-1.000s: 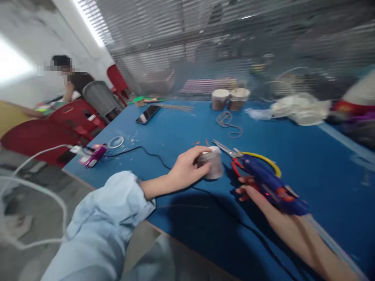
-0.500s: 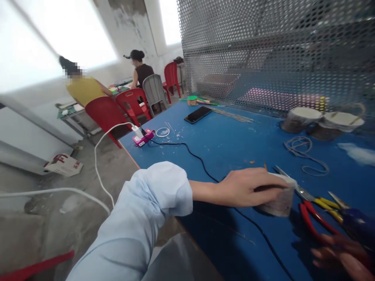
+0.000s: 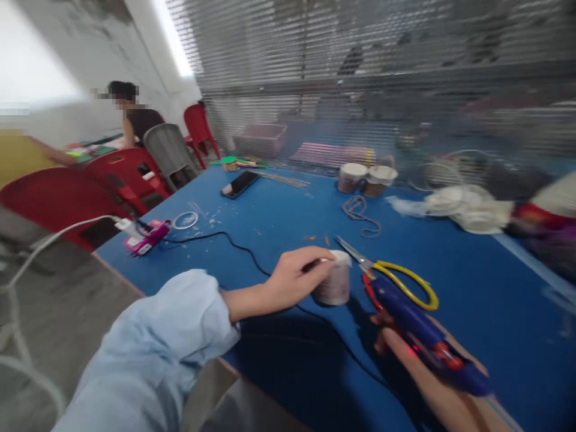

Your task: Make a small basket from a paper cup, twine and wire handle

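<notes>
My left hand (image 3: 294, 277) is closed over the top of a small whitish cup (image 3: 335, 286) that stands on the blue table (image 3: 472, 264). My right hand (image 3: 407, 354) grips a blue glue gun (image 3: 420, 330) with its nozzle pointing at the cup from the right. Scissors with yellow and red handles (image 3: 396, 279) lie just behind the glue gun. A black cord (image 3: 245, 252) runs under my left forearm toward a pink power strip (image 3: 146, 237).
A phone (image 3: 238, 183), two cups (image 3: 366, 178), a loop of string (image 3: 360, 213) and white plastic bags (image 3: 468, 207) lie farther back. A perforated metal screen stands behind the table. Red chairs (image 3: 121, 174) and two seated people are at the left.
The head camera swung left and back right. My left hand stayed on the cup. My right hand with the glue gun is back in view beside the cup.
</notes>
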A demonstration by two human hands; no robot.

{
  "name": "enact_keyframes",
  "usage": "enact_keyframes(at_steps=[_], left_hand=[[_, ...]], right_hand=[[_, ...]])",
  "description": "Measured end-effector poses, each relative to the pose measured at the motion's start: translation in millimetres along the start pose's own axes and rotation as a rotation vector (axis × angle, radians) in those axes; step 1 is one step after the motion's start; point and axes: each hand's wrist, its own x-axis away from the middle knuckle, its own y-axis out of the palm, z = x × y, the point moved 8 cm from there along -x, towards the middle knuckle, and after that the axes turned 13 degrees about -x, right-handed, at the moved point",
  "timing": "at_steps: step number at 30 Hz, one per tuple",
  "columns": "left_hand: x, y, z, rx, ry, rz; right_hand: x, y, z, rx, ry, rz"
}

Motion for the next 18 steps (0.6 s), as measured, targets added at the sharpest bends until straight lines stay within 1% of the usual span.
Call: enact_keyframes(at_steps=[1,2,3,7,13,15,18], left_hand=[[0,0,-2,0.001,-0.041,-0.014],[1,-1,-4,0.007,-0.081,-0.024],[1,0,-6,0.016,-0.116,-0.043],[3,1,-8,0.031,-0.2,-0.091],[3,1,-6,0.036,-0.233,-0.103],[4,2,-5,0.034,-0.229,-0.114],[4,2,-4,0.028,-0.218,-0.123]], right_hand=[[3,5,-5,0.015,0.043,-0.047],[4,6,-12,0.029,0.04,-0.023],[5,7,-21,0.021,0.004,-0.009],[6,15,-42,-0.024,-0.126,-0.058],[12,26,-50,-0.014,-0.239,-0.168],[13,28,-52,-0.02,-0.26,-0.159],[12,27,-54,-0.036,-0.262,-0.106]])
